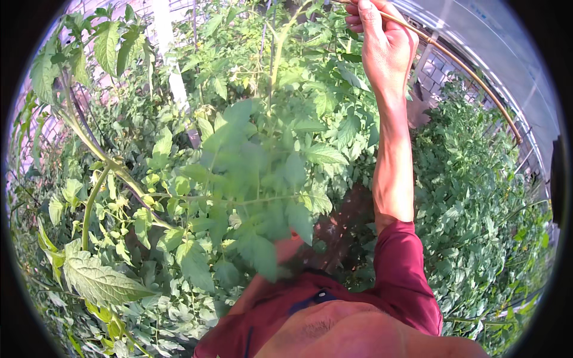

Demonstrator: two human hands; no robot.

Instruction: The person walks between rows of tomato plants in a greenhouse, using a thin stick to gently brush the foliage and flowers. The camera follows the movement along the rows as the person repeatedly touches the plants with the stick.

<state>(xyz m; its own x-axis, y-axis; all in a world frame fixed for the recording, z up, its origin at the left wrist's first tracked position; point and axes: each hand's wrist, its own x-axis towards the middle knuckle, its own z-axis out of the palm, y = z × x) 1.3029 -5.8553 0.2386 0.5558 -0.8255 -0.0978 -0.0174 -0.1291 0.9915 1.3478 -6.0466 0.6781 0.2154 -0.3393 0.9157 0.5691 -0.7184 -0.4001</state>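
At the top of the head view, my right hand is raised, its fingers closed around a long thin brown cane, which curves down to the right. My left forearm reaches forward low in the middle; leaves cover most of my left hand, and what it does is hidden. Blurred tomato leaves hang close to the camera above it. A thick tomato stem with side shoots and small yellowish flowers runs across the left. Another pale stem rises near the top middle beside a dark string.
Dense tomato plants fill the right side and also the left. A white post stands at the upper left. Brown soil shows between the rows. Pale sheeting and a brick wall lie at the upper right.
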